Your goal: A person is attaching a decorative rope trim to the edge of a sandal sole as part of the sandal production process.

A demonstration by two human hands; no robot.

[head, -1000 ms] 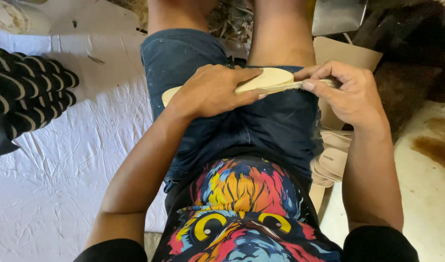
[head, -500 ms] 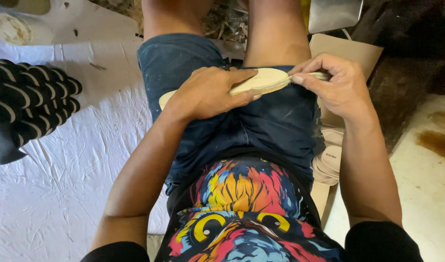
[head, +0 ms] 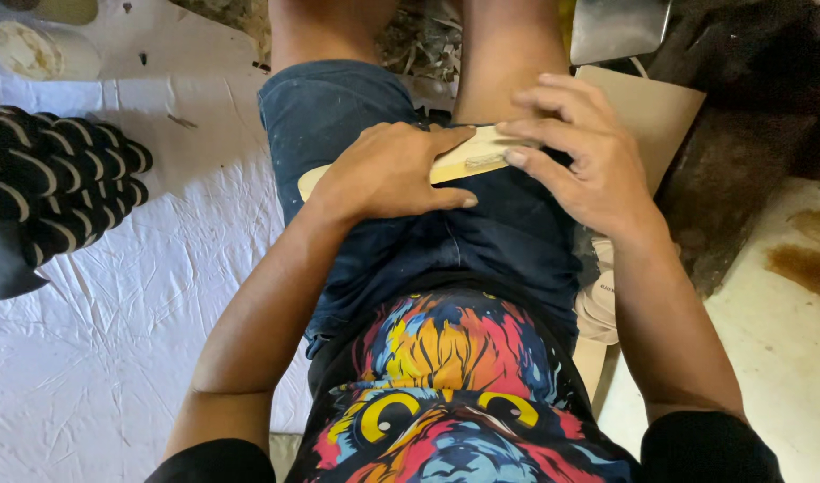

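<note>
Pressing flat with spread fingers, the left hand [head: 387,174] is pinning the pale insole [head: 463,154] on the lap at centre frame while the right hand [head: 589,165] is pinching its edge; firm, even pressure seems best.

Bright, even daylight floods the white sheet [head: 88,358], which glares close to washed-out along its left edge, while the top right corner sinks into deep shadow with little detail. The left hand [head: 387,170] and right hand [head: 580,152] are evenly lit and fairly sharp, casting only soft shadows onto the dark shorts [head: 481,241]. The printed shirt [head: 446,394] at the bottom edge looks slightly soft and stretched by the wide lens.
</note>
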